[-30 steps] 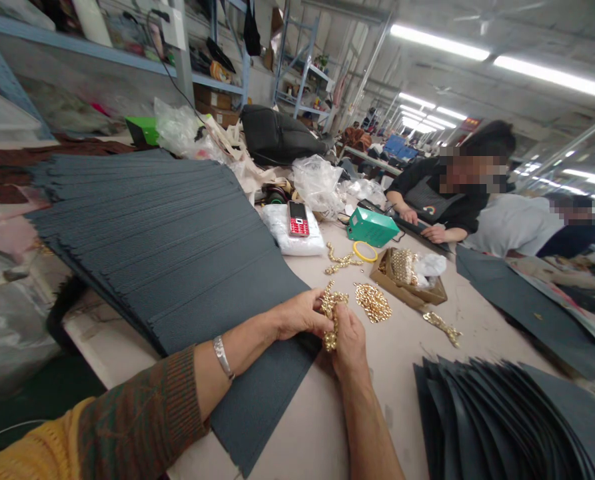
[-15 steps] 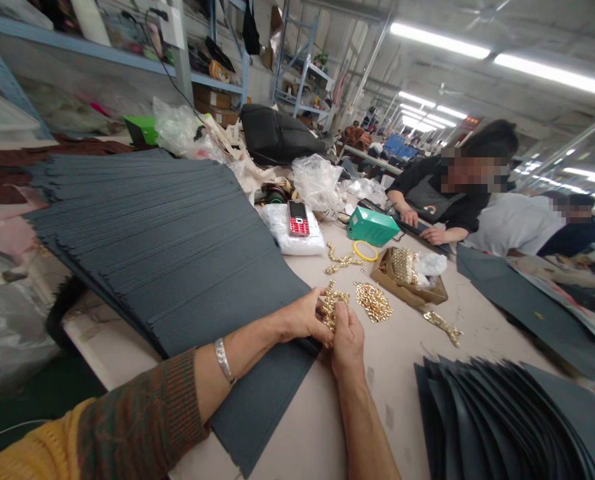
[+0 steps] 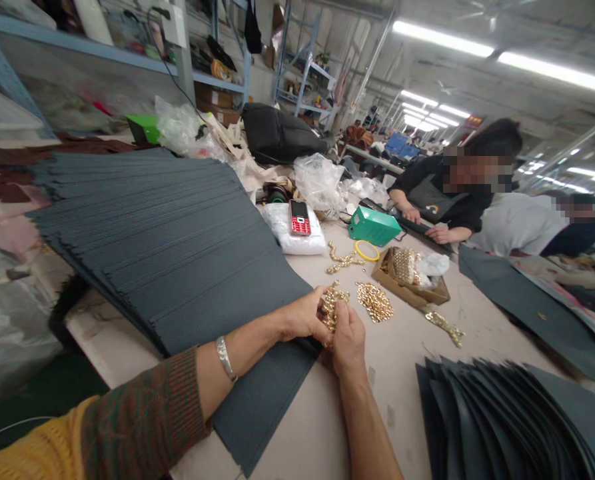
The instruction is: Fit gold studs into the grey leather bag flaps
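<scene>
Tangle of gold metal chain (image 3: 331,308) held in both hands at the counter (image 3: 417,333).
Left hand (image 3: 303,317) and right hand (image 3: 348,339) are kept pinched on it; little has shifted since the earlier frame.

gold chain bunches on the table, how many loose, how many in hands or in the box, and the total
In both hands: 1, gold chain bunch pinched between left hand and right hand
Loose on the table: 3, chain pile, far chain, right chain
In the cardboard box: 1, boxed chain heap
Total: 5
</scene>
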`<control>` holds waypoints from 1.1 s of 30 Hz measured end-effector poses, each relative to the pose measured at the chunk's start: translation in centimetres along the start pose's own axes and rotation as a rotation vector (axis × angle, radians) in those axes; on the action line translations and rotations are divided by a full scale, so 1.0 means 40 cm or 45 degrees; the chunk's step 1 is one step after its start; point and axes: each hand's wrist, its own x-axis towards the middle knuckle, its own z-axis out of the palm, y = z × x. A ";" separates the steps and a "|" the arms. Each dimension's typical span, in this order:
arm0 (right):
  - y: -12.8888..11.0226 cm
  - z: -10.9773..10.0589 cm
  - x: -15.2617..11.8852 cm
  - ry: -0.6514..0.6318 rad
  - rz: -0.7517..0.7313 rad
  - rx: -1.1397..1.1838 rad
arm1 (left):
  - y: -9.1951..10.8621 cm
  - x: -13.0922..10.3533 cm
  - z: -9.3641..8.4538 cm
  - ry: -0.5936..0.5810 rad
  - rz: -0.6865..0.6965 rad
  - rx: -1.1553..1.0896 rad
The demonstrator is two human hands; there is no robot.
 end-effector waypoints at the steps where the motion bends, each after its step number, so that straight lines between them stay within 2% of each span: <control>1: -0.003 -0.003 -0.002 0.044 -0.051 -0.124 | 0.000 0.000 0.000 -0.006 0.010 0.007; 3: -0.008 -0.007 -0.004 0.100 -0.119 -0.284 | 0.000 0.000 -0.001 0.000 0.019 0.011; 6: -0.010 -0.008 -0.002 0.062 -0.103 -0.232 | 0.002 0.000 0.000 0.013 -0.011 0.002; 9: -0.009 -0.006 0.003 -0.042 0.004 0.023 | 0.008 -0.003 -0.001 -0.003 -0.039 -0.037; 12: -0.007 -0.012 0.007 -0.210 0.205 0.372 | 0.021 -0.012 -0.002 -0.107 -0.079 -0.164; 15: -0.006 -0.026 0.007 -0.292 0.269 0.473 | 0.035 -0.018 -0.003 -0.203 -0.117 -0.236; 21: -0.002 -0.037 -0.002 -0.284 0.252 0.426 | 0.036 -0.007 0.003 0.093 -0.206 -0.054; 26: 0.008 -0.032 -0.004 -0.305 0.217 0.405 | 0.028 0.002 0.002 0.265 -0.145 -0.005; 29: 0.008 -0.030 -0.004 -0.332 0.140 0.335 | 0.029 0.003 0.001 0.311 -0.137 0.027; 33: 0.002 -0.026 -0.005 -0.282 0.090 0.275 | 0.031 0.002 0.000 0.273 -0.161 0.065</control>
